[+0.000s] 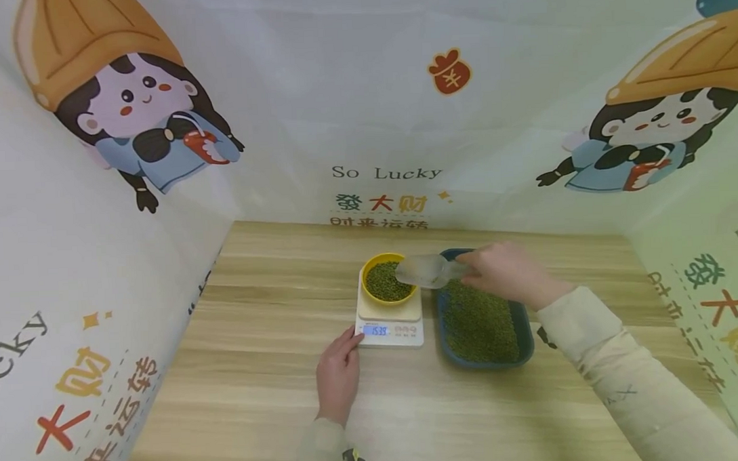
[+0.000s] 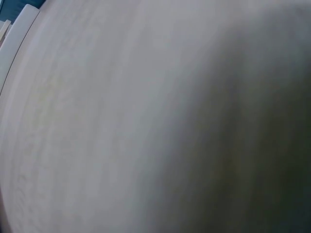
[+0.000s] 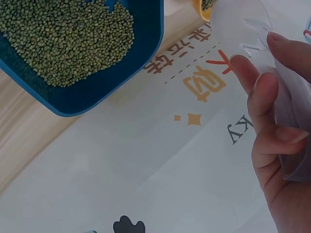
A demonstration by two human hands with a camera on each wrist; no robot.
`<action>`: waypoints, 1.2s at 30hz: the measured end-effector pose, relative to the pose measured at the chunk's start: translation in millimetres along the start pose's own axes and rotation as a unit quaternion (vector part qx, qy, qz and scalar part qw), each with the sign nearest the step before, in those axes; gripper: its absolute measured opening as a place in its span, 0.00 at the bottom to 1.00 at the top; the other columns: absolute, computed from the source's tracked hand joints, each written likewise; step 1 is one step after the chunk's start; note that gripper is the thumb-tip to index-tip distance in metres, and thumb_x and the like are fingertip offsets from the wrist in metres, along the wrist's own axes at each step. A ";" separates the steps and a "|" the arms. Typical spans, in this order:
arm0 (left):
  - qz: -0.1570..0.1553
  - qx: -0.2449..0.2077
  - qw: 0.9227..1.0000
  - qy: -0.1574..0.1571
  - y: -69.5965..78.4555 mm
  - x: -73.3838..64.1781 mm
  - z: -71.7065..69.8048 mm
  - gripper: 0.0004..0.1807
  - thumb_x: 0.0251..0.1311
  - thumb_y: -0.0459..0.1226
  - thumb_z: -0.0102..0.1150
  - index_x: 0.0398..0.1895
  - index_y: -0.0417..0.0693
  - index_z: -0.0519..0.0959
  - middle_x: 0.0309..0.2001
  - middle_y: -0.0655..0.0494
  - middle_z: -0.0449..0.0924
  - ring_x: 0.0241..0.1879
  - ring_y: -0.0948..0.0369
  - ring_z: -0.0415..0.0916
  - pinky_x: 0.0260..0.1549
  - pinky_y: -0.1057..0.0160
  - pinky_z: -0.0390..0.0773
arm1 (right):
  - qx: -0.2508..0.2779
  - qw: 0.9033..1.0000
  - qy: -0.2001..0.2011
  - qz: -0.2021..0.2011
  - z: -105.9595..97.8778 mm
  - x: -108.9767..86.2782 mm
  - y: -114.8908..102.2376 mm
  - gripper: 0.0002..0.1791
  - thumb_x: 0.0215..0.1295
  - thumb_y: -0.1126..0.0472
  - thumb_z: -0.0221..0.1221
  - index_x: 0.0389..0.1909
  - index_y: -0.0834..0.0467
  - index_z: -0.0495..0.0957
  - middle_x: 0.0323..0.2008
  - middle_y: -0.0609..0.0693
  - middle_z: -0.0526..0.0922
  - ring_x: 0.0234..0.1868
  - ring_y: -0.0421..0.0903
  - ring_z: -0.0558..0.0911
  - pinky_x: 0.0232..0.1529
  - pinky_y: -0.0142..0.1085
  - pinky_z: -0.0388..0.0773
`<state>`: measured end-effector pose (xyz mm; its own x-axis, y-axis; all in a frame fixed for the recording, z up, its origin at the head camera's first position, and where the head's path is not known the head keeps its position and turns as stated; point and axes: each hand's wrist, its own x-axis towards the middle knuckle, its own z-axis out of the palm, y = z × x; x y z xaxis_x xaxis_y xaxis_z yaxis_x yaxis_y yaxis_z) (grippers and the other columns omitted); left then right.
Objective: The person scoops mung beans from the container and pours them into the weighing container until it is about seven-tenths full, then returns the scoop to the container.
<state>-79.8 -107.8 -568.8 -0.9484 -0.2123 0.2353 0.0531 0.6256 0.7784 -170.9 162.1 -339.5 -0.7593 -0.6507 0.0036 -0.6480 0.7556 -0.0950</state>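
My right hand (image 1: pixel 507 273) grips the handle of a clear plastic scoop (image 1: pixel 422 271), fingers curled round it in the right wrist view. The scoop's front end overlaps the right side of a yellow bowl (image 1: pixel 364 285) holding green mung beans (image 1: pixel 388 282). That bowl stands on a white kitchen scale (image 1: pixel 389 313), whose display (image 1: pixel 375 331) shows lit digits. At the scale's front left corner, my left hand (image 1: pixel 339 374) touches the edge with its fingertips. To the right, under the scoop and right hand, sits a blue tub (image 1: pixel 528 350) of mung beans (image 3: pixel 73 39).
The wood-grain tabletop (image 1: pixel 268 315) extends left and in front of the scale. A printed white cloth (image 1: pixel 371 108) surrounds it at the back and sides. A small dark item (image 1: pixel 545 337) shows between the tub and the right sleeve.
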 end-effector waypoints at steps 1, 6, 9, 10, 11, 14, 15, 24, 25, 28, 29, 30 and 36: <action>0.005 0.002 1.000 0.003 -0.1 0.2 0.1 0.16 0.57 0.31 0.49 0.45 0.54 0.79 0.55 0.61 0.71 0.56 0.58 0.67 0.55 0.54 0.67 | 0.000 1.000 0.001 -0.001 -0.1 -0.2 0.1 0.20 0.53 0.57 0.61 0.46 0.62 0.76 0.34 0.52 0.83 0.24 0.39 0.78 0.30 0.35 0.80; 0.014 0.006 1.000 0.009 -0.6 -0.2 0.0 0.15 0.57 0.31 0.48 0.44 0.53 0.80 0.55 0.61 0.72 0.55 0.58 0.67 0.55 0.54 0.67 | -0.005 1.000 0.001 -0.006 -0.6 -0.9 -0.7 0.19 0.53 0.57 0.62 0.45 0.62 0.77 0.32 0.51 0.83 0.23 0.38 0.77 0.28 0.34 0.79; 0.009 0.006 1.000 0.004 -0.9 -1.0 0.6 0.15 0.57 0.31 0.48 0.44 0.53 0.80 0.55 0.61 0.72 0.55 0.59 0.67 0.55 0.55 0.67 | -0.002 1.000 -0.006 -0.001 -1.0 -1.0 -1.1 0.20 0.53 0.57 0.62 0.46 0.62 0.76 0.33 0.52 0.83 0.23 0.38 0.77 0.29 0.34 0.79; 0.006 0.007 1.000 0.003 -0.8 -1.2 0.8 0.15 0.57 0.31 0.48 0.44 0.53 0.80 0.55 0.62 0.71 0.55 0.60 0.67 0.55 0.55 0.67 | 0.000 1.000 -0.008 0.001 -1.2 -1.1 -1.1 0.20 0.53 0.57 0.61 0.47 0.62 0.76 0.33 0.52 0.83 0.24 0.38 0.77 0.29 0.34 0.79; 0.006 0.006 1.000 0.003 -0.8 -1.5 0.9 0.15 0.57 0.31 0.48 0.44 0.53 0.79 0.55 0.61 0.71 0.56 0.59 0.67 0.55 0.55 0.67 | 0.000 1.000 -0.009 0.002 -1.2 -1.3 -0.9 0.21 0.53 0.57 0.61 0.47 0.62 0.76 0.34 0.52 0.82 0.25 0.38 0.78 0.30 0.35 0.79; 0.001 0.006 1.000 0.001 -0.1 -2.1 1.2 0.15 0.57 0.31 0.48 0.44 0.54 0.79 0.55 0.62 0.71 0.56 0.59 0.67 0.55 0.55 0.67 | 0.004 1.000 -0.014 0.006 -1.7 -3.2 0.4 0.21 0.54 0.57 0.61 0.48 0.63 0.75 0.35 0.53 0.82 0.26 0.40 0.79 0.32 0.36 0.79; 0.000 0.005 1.000 0.001 0.1 -2.3 1.4 0.15 0.57 0.31 0.48 0.44 0.53 0.79 0.55 0.62 0.71 0.56 0.59 0.66 0.55 0.55 0.67 | 0.005 1.000 -0.015 0.007 -2.1 -4.7 1.4 0.21 0.54 0.57 0.60 0.48 0.63 0.75 0.35 0.52 0.82 0.26 0.40 0.78 0.32 0.36 0.79; -0.005 0.007 1.000 -0.001 -0.6 -1.4 3.0 0.15 0.57 0.31 0.48 0.45 0.55 0.79 0.56 0.62 0.71 0.56 0.59 0.66 0.56 0.55 0.66 | 0.051 0.998 -0.015 0.017 -24.4 -43.0 20.8 0.23 0.55 0.62 0.59 0.53 0.63 0.71 0.36 0.56 0.82 0.21 0.37 0.76 0.23 0.33 0.76; -0.004 0.006 1.000 -0.001 -0.5 -1.2 2.7 0.15 0.57 0.31 0.48 0.45 0.54 0.79 0.56 0.62 0.71 0.56 0.59 0.66 0.56 0.55 0.66 | 0.048 0.999 -0.012 0.015 -27.6 -49.6 23.6 0.22 0.55 0.63 0.59 0.53 0.62 0.72 0.36 0.55 0.82 0.21 0.38 0.76 0.24 0.34 0.76; 0.004 0.005 1.000 0.000 0.7 -0.3 1.4 0.15 0.57 0.31 0.49 0.45 0.54 0.79 0.56 0.61 0.71 0.56 0.58 0.67 0.56 0.55 0.66 | 0.028 0.999 -0.018 0.019 -35.8 -68.1 29.4 0.20 0.56 0.63 0.58 0.51 0.60 0.74 0.35 0.53 0.82 0.25 0.42 0.79 0.28 0.38 0.79; 0.005 0.005 1.000 0.001 1.1 0.1 0.7 0.15 0.57 0.31 0.49 0.45 0.54 0.79 0.56 0.61 0.71 0.56 0.58 0.67 0.56 0.55 0.66 | 0.028 0.999 -0.027 0.026 -37.8 -73.5 29.6 0.19 0.57 0.63 0.57 0.51 0.59 0.74 0.32 0.50 0.83 0.24 0.41 0.79 0.27 0.37 0.78; 0.006 0.004 1.000 0.001 1.6 0.6 0.1 0.15 0.57 0.31 0.49 0.45 0.54 0.79 0.56 0.61 0.71 0.56 0.58 0.67 0.56 0.55 0.66 | 0.025 0.999 -0.035 0.033 -38.5 -78.2 30.0 0.19 0.57 0.62 0.56 0.52 0.57 0.75 0.28 0.47 0.82 0.23 0.41 0.78 0.27 0.37 0.78; -0.009 0.003 1.000 -0.009 3.2 1.4 -1.5 0.16 0.57 0.31 0.48 0.45 0.55 0.79 0.56 0.62 0.70 0.57 0.59 0.65 0.56 0.55 0.65 | 0.038 0.996 -0.068 0.042 -29.2 -97.0 35.5 0.19 0.58 0.60 0.55 0.53 0.56 0.74 0.24 0.44 0.81 0.18 0.35 0.72 0.23 0.32 0.75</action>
<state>-80.5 -107.3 -565.0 -0.9545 -0.2103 0.2112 0.0341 0.6270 0.7783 -121.9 254.2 -314.2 -0.7919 -0.5939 -0.1416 -0.5728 0.8030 -0.1644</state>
